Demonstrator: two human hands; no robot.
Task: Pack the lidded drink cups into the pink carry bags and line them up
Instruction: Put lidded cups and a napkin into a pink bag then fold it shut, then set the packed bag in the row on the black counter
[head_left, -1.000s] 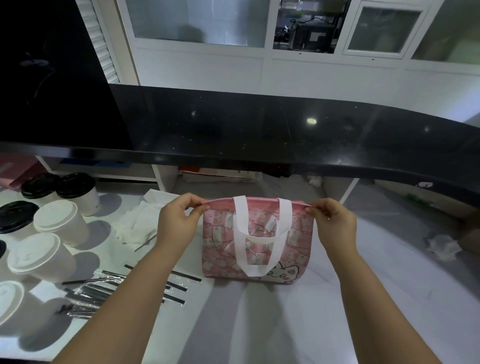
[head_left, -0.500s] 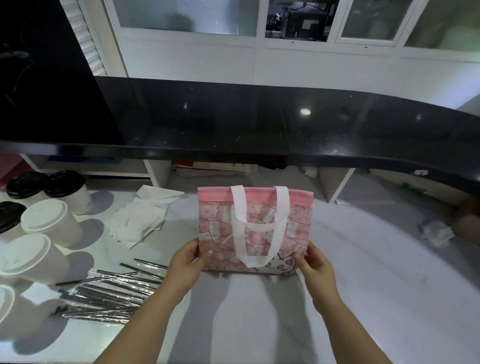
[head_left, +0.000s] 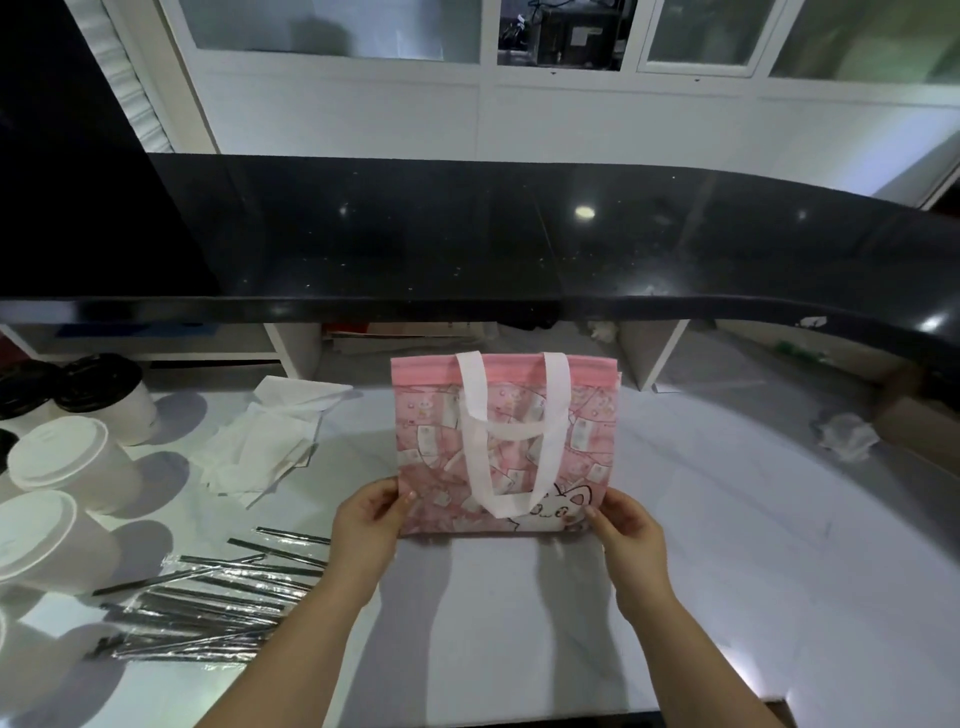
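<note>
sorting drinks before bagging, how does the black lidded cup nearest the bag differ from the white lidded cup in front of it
Lid: the black-lidded cup has a dark lid, the white-lidded cup a white one. Place: the black-lidded cup stands farther back; the white-lidded cup stands nearer the person. Both stand upright, with white bodies, on the table.

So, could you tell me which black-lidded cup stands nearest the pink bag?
The black-lidded cup beside the white napkins: it stands closest to the pink bag; the other black-lidded cups sit further left.
</note>
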